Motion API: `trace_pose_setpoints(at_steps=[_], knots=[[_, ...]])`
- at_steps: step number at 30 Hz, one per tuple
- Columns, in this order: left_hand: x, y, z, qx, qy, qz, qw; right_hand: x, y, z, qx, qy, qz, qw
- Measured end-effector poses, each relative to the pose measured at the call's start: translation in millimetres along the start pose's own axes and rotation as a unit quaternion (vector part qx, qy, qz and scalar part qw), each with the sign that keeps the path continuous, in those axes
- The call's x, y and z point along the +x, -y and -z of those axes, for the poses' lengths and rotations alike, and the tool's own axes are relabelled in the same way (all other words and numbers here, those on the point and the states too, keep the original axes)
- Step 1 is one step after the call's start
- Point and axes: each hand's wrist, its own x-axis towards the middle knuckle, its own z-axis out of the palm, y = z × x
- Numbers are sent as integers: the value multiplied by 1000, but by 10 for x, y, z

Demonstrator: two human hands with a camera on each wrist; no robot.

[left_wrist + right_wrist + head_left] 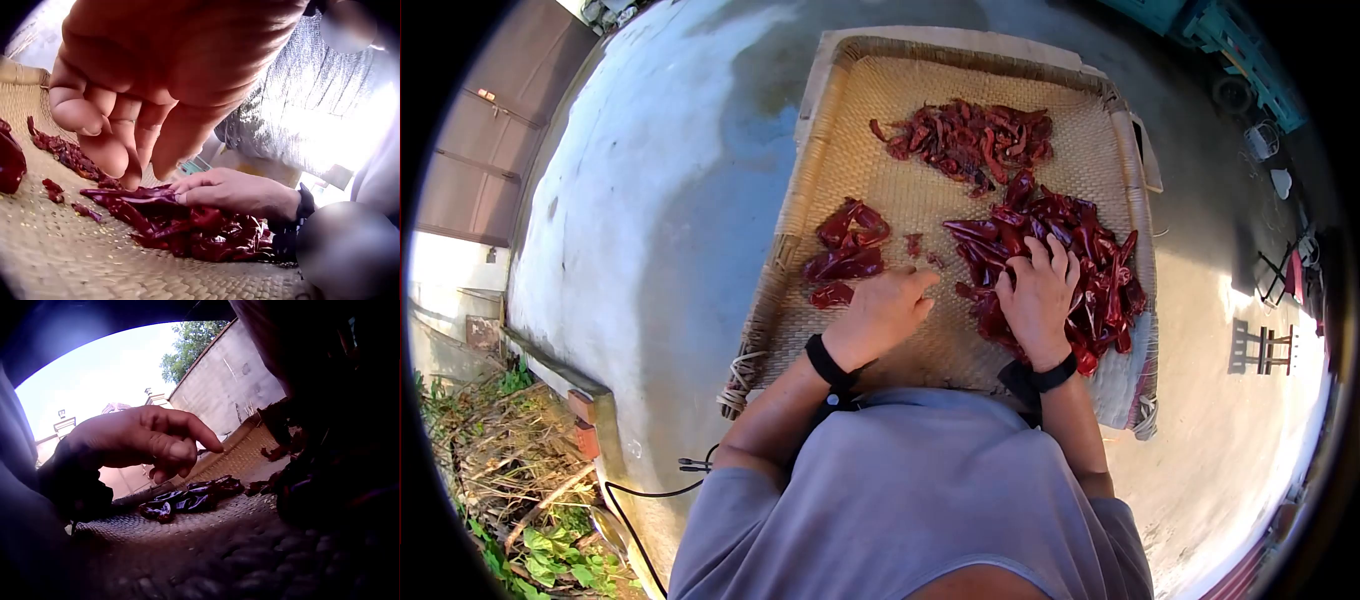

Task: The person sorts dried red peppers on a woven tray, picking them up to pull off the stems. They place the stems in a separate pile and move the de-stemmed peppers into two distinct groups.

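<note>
Left hand [880, 312]: held above the weave, fingers loosely bent, nothing seen in the grip. Right hand [1042, 300]: laid on the main pile of red peppers [1105, 265], fingers parted and slightly bent, peppers touched; no closed grip seen.

The main pile is spread under and around the right hand: glossy, wrinkled, tapered skins, deep red. A smaller group of glossy peppers [845, 250] lies just beyond and left of the left hand. Farther ahead of both hands, a heap of shrivelled pieces [975, 140], duller and twisted. Small red scraps [913, 244] lie between the smaller group and the main pile; pale seeds [37, 219] are scattered on the weave near them.

All is borne by a shallow woven tray [795, 205], straw-coloured, rim bound. Black wristbands [830, 362] are worn. Smooth concrete [690, 210] surrounds the tray. Part of the main pile is hidden by the right hand; the right wrist view is largely dark.
</note>
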Motion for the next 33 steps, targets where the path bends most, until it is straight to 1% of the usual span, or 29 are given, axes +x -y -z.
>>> trace_pose_setpoints(at_steps=[2,4,5,6,8,10,11,13,16,17,19,22,25,26,27,29,30,33], knots=[[29,-62,-55,-28,-22,-11,999,-5,18,55,18,-24,-8,1000],[50,-123,-88,-66,-56,-23,996,-11,40,114,52,-36,12,998],[62,-160,-92,-93,-56,-22,994,-11,57,144,69,-42,22,996],[69,-207,-77,-118,-55,-21,991,-3,103,197,95,-39,41,994],[83,-203,-111,-129,-66,-36,989,-21,186,242,171,-9,83,982],[120,-145,-173,-99,-92,-67,989,-22,249,288,216,30,120,969],[108,-104,-182,-78,-81,-42,993,-18,242,277,204,35,122,971],[49,-75,-27,-36,-59,8,998,1,204,213,182,45,123,974],[-8,117,105,-11,-106,54,993,26,145,117,127,44,141,981],[-33,193,142,19,-152,41,987,29,140,87,111,39,148,982],[-76,318,269,75,-162,59,982,-1,141,-69,86,50,156,983],[-111,520,415,142,-149,139,969,-7,155,-140,65,64,153,984],[-160,568,422,197,-243,126,941,-11,159,-171,56,73,141,986],[-157,580,414,202,-280,101,933,-14,157,-165,58,77,138,986],[-146,559,420,165,-261,92,947,-19,155,-160,59,81,134,986],[-114,467,414,92,-220,75,968,-40,149,-195,74,55,127,988],[-99,429,389,57,-176,68,980,-46,150,-208,82,43,123,988],[4,293,251,-69,-93,54,992,-27,143,-194,119,27,114,986]])
